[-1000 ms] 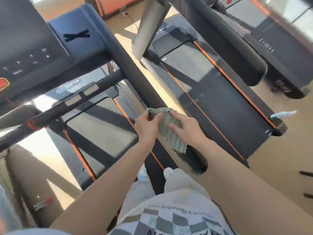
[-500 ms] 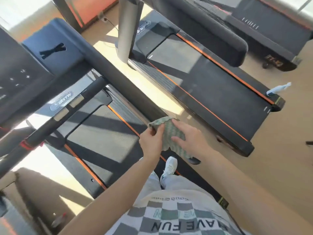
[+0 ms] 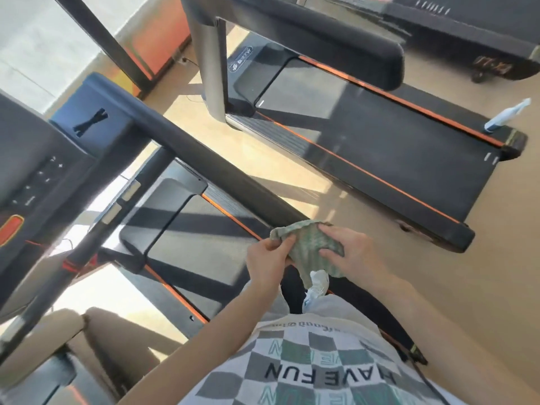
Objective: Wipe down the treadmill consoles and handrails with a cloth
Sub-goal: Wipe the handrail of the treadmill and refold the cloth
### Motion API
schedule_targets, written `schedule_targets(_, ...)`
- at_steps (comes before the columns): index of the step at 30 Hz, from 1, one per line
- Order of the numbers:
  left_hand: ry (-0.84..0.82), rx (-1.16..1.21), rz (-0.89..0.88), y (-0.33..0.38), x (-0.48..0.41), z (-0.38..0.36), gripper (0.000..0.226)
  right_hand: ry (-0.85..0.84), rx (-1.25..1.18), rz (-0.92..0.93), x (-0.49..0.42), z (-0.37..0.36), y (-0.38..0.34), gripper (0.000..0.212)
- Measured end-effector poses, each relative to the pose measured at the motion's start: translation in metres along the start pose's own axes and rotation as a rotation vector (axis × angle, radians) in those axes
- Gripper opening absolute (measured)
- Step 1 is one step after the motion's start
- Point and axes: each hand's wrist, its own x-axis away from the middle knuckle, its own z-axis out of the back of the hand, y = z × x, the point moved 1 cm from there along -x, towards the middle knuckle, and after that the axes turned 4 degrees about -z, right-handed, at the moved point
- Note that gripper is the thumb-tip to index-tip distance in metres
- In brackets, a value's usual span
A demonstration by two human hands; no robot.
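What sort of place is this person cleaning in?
Probably a gym: treadmills stand side by side, the nearer with a button console and a long handrail, a cloth held at its end. A spray bottle sits on the farther one's deck.

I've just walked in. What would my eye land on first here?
Centre frame, a green cloth is held at the near end of a black handrail, the left hand pinching its edge and the right hand holding its other side. Left of that sits the dark console; far right, a pale spray bottle sits on a corner of the next treadmill.
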Motion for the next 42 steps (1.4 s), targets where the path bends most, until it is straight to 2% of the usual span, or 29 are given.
schedule_targets(3, 0.032, -0.059, -0.069, 0.01, -0.01, 0.014, 0.018, -0.009, 0.015, 0.023, -0.009, -0.003, -0.009, 0.057)
schedule_targets(7, 0.117, -0.315, -0.224, 0.028, -0.038, 0.034, 0.025, -0.04, 0.067, 0.047, -0.031, -0.012, -0.029, 0.063)
schedule_targets(11, 0.197, -0.47, -0.355, 0.054, -0.064, 0.054, 0.029, -0.072, 0.092, 0.02, -0.057, -0.018, -0.057, 0.065)
schedule_targets(16, 0.282, -0.698, -0.408, 0.085, -0.102, 0.081, 0.035, -0.09, 0.088, -0.018, -0.089, -0.031, -0.097, 0.066)
schedule_targets(19, 0.27, -0.76, -0.465, 0.101, -0.125, 0.096, 0.035, -0.092, 0.091, -0.04, -0.105, -0.039, -0.116, 0.065)
schedule_targets(23, 0.301, -0.82, -0.731, 0.112, -0.152, 0.113, 0.025, -0.012, 0.007, -0.002, -0.11, -0.046, -0.129, 0.068)
schedule_targets(25, 0.338, -0.83, -0.908, 0.115, -0.157, 0.117, 0.027, 0.092, 0.045, 0.042, -0.103, -0.051, -0.13, 0.069)
schedule_targets(27, 0.237, -0.841, -1.163, 0.119, -0.156, 0.116, 0.032, 0.22, 0.097, 0.082, -0.094, -0.056, -0.13, 0.067)
schedule_targets(29, -0.094, -0.938, -1.347, 0.119, -0.158, 0.113, 0.04, 0.265, 0.054, 0.095, -0.087, -0.063, -0.131, 0.064)
schedule_targets(31, -0.411, -1.136, -1.34, 0.117, -0.166, 0.112, 0.05, 0.263, 0.021, 0.109, -0.085, -0.07, -0.134, 0.063)
schedule_targets(32, -0.49, -1.221, -1.317, 0.116, -0.172, 0.113, 0.053, 0.262, 0.033, 0.112, -0.086, -0.073, -0.136, 0.061)
schedule_targets(35, -0.53, -1.347, -1.322, 0.12, -0.185, 0.12, 0.062, 0.278, 0.101, 0.076, -0.096, -0.079, -0.145, 0.059)
schedule_targets(42, -0.44, -1.37, -1.319, 0.143, -0.217, 0.146, 0.058, 0.194, 0.189, -0.003, -0.145, -0.077, -0.184, 0.055)
